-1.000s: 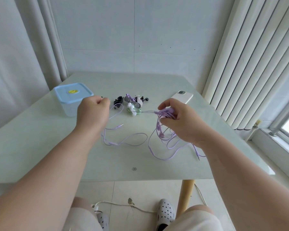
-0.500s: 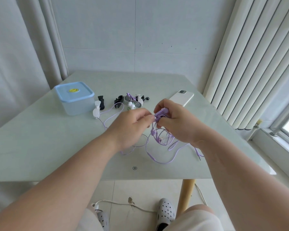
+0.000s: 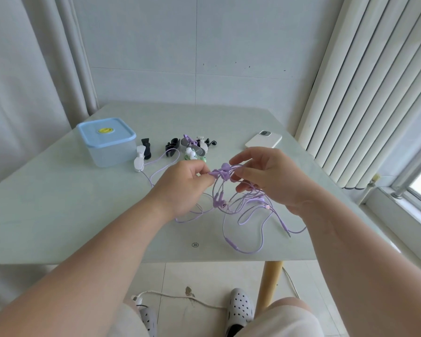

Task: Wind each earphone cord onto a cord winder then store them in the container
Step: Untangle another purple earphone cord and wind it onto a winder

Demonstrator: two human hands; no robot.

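Observation:
A purple cord winder [image 3: 223,171] is held above the table between both hands. My left hand [image 3: 180,184] pinches its left end, and my right hand [image 3: 267,177] holds the purple earphone cord at its right side. The cord [image 3: 243,220] hangs in tangled loops down to the table. A second purple cord [image 3: 161,166] runs to a white winder [image 3: 139,158]. More winders, black [image 3: 172,147], grey and green [image 3: 192,152], lie at the back. The clear container with a blue lid [image 3: 106,140] stands shut at the back left.
A white phone [image 3: 263,139] lies face down at the back right of the pale green table [image 3: 58,203]. A wooden table leg [image 3: 269,283] stands near my knees. A white cable [image 3: 180,297] crosses the floor. Vertical blinds hang on the right.
My left hand moved from near the container across to the winder and now pinches it. Both hands have lifted the winder and cord slightly toward me.

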